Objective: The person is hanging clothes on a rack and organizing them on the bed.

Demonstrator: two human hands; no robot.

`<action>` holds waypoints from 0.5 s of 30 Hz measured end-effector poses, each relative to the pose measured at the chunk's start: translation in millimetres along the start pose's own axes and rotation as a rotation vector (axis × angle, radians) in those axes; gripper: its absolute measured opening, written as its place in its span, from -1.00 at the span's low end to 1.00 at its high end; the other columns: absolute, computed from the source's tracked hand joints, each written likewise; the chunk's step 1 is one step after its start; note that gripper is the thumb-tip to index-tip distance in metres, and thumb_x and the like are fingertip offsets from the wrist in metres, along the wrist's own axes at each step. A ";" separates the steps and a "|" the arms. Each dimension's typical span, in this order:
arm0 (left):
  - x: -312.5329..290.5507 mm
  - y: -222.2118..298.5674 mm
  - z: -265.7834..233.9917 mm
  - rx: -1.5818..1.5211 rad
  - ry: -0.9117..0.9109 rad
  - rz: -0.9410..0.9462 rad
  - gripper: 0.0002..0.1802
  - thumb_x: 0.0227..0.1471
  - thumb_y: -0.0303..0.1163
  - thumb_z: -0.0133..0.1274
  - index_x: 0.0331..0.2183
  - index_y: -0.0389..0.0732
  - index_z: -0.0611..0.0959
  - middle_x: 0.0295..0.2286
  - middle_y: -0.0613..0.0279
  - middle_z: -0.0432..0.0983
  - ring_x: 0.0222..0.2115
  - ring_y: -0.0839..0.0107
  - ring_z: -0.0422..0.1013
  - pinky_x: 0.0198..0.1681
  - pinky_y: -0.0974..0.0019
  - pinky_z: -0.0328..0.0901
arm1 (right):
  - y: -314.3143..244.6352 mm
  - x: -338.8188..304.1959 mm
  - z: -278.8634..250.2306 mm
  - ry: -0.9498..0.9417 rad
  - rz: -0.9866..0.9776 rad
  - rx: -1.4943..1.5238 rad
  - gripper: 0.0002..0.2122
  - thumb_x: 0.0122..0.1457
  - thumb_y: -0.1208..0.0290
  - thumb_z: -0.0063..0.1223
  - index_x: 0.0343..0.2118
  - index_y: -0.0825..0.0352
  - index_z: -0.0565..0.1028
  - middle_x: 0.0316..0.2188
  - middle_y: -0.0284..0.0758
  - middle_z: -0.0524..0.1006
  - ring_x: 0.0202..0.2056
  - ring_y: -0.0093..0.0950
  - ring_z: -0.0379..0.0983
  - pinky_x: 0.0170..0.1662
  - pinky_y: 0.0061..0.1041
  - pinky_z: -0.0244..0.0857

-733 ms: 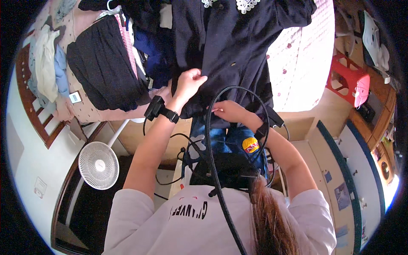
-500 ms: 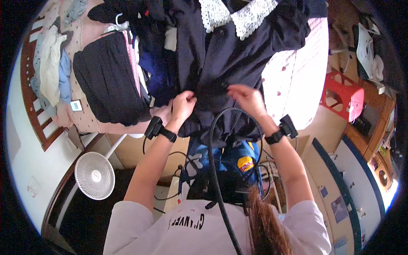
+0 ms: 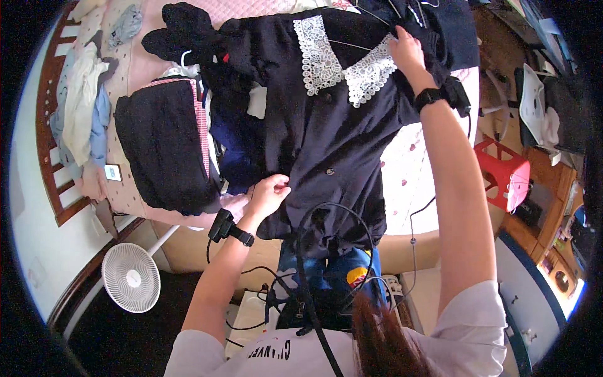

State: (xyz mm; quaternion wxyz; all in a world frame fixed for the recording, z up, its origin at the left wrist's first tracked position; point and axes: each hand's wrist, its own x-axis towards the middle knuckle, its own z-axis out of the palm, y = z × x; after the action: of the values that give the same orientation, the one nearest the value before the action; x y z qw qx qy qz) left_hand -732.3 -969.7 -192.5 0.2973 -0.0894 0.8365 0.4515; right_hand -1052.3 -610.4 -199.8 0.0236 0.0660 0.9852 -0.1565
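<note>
A black button-front garment (image 3: 320,144) with a white lace collar (image 3: 370,70) lies spread over the bed, its lower end hanging at the near edge by my legs. My left hand (image 3: 267,196) is closed, fingers pinched together on the garment's left front edge, low down. Farther up, my right hand (image 3: 409,53) reaches to the right point of the collar, its fingers curled on the lace there. Inside the neck opening shows a thin hanger (image 3: 349,45), partly covered by the cloth.
Folded black clothes (image 3: 160,147) lie left of the garment, beside dark blue cloth (image 3: 235,151). More clothing (image 3: 78,119) drapes over the bed's wooden rail. A white fan (image 3: 132,278) stands at lower left, a red stool (image 3: 502,173) at right. A black cable (image 3: 301,264) loops before me.
My right hand has moved up and away from the lower front to the collar. My left hand remains at the left edge. The view has shifted, showing more of the bed's far side.
</note>
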 end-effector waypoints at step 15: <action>9.5 93.8 -52.1 0.129 0.411 0.374 0.13 -0.34 -0.25 0.38 0.17 -0.38 0.08 0.05 -0.22 0.17 0.12 -0.02 0.08 0.20 0.12 -0.01 | -3.4 -49.6 -311.7 0.485 -0.458 0.443 -0.77 0.12 0.36 0.15 -0.17 0.29 0.58 -0.24 -0.44 0.57 -0.19 -0.68 0.42 -0.08 -0.72 0.23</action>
State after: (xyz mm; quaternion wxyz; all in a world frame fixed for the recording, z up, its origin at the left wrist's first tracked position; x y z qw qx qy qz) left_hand -800.9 -956.7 -110.4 0.0380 -0.0041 0.9083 0.4165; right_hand -1011.8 -522.6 100.7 -0.2599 -0.1171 0.8939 -0.3460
